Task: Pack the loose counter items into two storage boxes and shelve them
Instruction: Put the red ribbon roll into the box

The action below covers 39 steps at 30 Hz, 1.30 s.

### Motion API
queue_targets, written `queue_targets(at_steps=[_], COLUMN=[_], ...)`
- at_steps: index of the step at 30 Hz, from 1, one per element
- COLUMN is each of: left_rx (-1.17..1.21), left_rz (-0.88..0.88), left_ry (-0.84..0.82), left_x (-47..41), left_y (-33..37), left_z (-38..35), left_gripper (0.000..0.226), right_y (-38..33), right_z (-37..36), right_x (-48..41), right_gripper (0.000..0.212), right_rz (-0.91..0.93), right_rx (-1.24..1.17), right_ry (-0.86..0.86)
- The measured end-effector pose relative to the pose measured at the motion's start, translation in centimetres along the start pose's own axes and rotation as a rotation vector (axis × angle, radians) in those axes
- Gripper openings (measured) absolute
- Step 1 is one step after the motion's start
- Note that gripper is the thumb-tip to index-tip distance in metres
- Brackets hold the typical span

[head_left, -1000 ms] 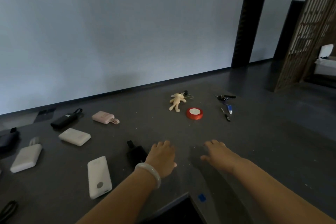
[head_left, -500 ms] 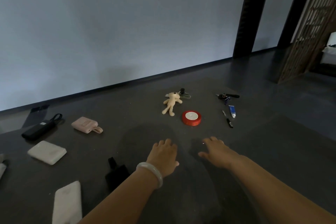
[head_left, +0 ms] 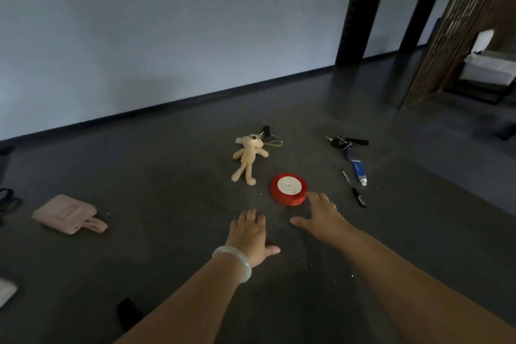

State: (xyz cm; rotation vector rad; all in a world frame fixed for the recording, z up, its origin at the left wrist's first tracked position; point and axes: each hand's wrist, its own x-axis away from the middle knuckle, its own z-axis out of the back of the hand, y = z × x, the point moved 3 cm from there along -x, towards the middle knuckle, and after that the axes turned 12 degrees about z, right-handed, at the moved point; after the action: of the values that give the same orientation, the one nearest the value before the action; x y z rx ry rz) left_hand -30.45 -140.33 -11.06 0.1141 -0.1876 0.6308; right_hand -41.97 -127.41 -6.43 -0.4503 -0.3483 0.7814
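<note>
A red ribbon spool (head_left: 288,189) with a white centre lies flat on the dark counter (head_left: 173,176). My right hand (head_left: 321,218) hovers palm down just right of and in front of it, fingers spread, fingertips at its rim, holding nothing. My left hand (head_left: 250,233), a pale bangle on its wrist, is spread palm down nearer to me, empty. Behind the spool lies a cream plush bunny keychain (head_left: 248,159). To the right sit a bunch of keys (head_left: 344,143), a small blue tube (head_left: 358,172) and a black pen (head_left: 354,190).
A pink power bank (head_left: 68,213) with a loop lies at the left. A black item (head_left: 127,313) sits near the bottom, and a white one (head_left: 7,289) shows at the left edge. The grey wall runs behind the counter; a wooden lattice screen (head_left: 458,22) stands at the right.
Both hands have reached forward toward the spool, the right one now at its rim. The view has swung right, so most power banks on the left have left the frame.
</note>
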Motion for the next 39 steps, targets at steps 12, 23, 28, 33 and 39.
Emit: queue_targets(at_steps=[12, 23, 28, 33, 39], left_rx=[0.129, 0.117, 0.176, 0.208, 0.269], left_rz=[-0.029, 0.043, -0.019, -0.272, -0.555], left_ry=[-0.065, -0.091, -0.056, -0.007, -0.103], left_x=[-4.6, -3.8, 1.8, 7.2, 14.1], left_y=[-0.7, -1.6, 2.0, 8.3, 17.6], left_z=[-3.7, -3.8, -3.9, -3.6, -2.8], left_gripper=[0.103, 0.096, 0.074, 0.060, 0.051], right_y=[2.4, 4.0, 5.3, 7.3, 10.7], right_z=[-3.9, -4.6, -3.2, -0.3, 4.3], right_x=[-12.3, -2.9, 5.4, 13.8, 25.6], right_gripper=[0.120, 0.113, 0.110, 0.112, 0.111], right_rz=[-0.022, -0.161, -0.263, -0.314, -0.438], right_rx=[0.083, 0.078, 0.028, -0.052, -0.058], right_ry=[0.062, 0.100, 0.135, 0.270, 0.354])
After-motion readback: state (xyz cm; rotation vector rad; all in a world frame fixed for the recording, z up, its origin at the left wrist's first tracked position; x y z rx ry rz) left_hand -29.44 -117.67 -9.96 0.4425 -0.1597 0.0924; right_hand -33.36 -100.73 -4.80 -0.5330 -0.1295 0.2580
